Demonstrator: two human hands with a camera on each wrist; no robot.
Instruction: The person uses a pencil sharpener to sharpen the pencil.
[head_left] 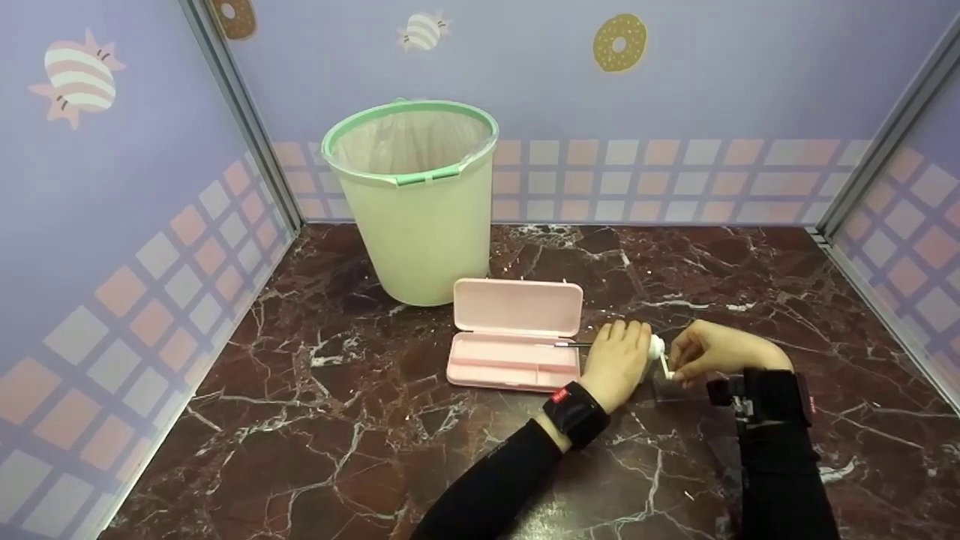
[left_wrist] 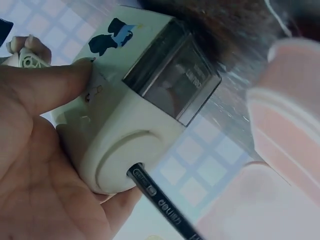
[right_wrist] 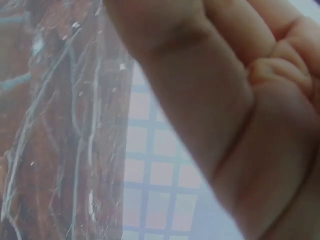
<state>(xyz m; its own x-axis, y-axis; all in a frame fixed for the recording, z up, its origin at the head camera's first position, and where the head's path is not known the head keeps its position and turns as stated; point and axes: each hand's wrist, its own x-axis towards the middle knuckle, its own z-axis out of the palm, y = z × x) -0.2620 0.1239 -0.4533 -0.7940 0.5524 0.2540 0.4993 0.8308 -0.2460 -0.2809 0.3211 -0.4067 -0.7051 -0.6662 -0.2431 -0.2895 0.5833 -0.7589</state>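
Note:
My left hand point(head_left: 619, 356) grips a white crank pencil sharpener point(left_wrist: 112, 117) with a clear shavings drawer point(left_wrist: 175, 80) and a dark blue print on its side. A black pencil point(left_wrist: 162, 200) is inserted in the round hole at its front. In the head view the pencil's outer end reaches over the open pink pencil case point(head_left: 517, 309). To the right of the sharpener, my right hand point(head_left: 720, 351) pinches the knob of the white crank handle point(head_left: 666, 365). Mostly the palm and fingers fill the right wrist view, where the handle is out of sight.
Behind the pencil case stands a pale green bin point(head_left: 427, 232) with a plastic liner and green rim. Patterned panels point(head_left: 675, 180) enclose the dark red marbled table point(head_left: 315, 420) at the back and both sides. Small pale specks lie scattered on the tabletop.

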